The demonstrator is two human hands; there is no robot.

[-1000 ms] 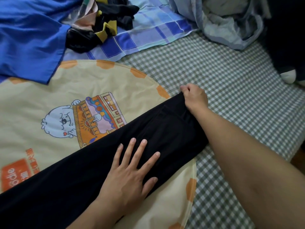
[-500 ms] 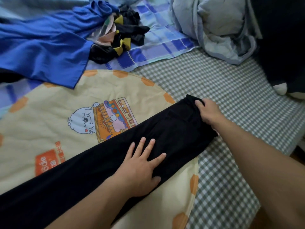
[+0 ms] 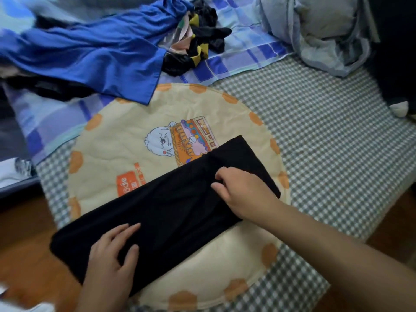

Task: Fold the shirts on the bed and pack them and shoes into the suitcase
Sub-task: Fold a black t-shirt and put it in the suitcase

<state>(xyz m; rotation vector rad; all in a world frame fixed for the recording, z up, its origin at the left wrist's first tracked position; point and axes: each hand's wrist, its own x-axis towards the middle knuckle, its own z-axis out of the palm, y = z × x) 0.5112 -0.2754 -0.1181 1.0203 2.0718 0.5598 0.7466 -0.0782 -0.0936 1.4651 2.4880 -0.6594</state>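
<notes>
step: folding, mid-fold | black shirt (image 3: pixel 171 206) lies as long strip across round cushion (image 3: pixel 126 140) on bed (image 3: pixel 326 154) | left hand (image 3: pixel 112 255) flat, pressing near end | right hand (image 3: pixel 243 190) pinches folded edge | next: likely carry far end toward near end; suitcase not visible

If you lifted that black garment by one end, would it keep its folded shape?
Probably not. The black garment lies limp and flat over the round cushion, so it would likely droop and unfold. It bunches under the right hand, suggesting thin, light cloth. Pushed, it would probably wrinkle, not slide whole.
</notes>
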